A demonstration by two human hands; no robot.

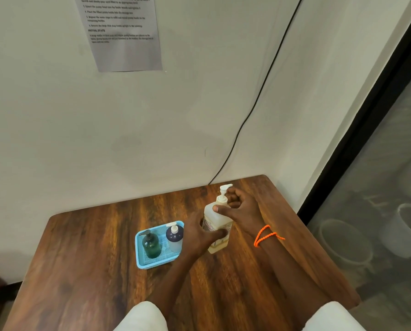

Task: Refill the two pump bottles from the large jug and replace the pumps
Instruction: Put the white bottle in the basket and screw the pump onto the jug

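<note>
My left hand wrapped around the large jug low on its label, my right hand cupping its shoulder, thumb across the front, fingers seemingly curled behind the pump neck, jug upright at the table's centre, both pump bottles in the blue tray at nine o'clock of it, green bottle, dark-topped bottle.

Two bare forearms are seen. White sleeves are worn, ending above the elbows. An orange beaded band, looped twice, is worn on the right wrist. No gloves are worn.
</note>
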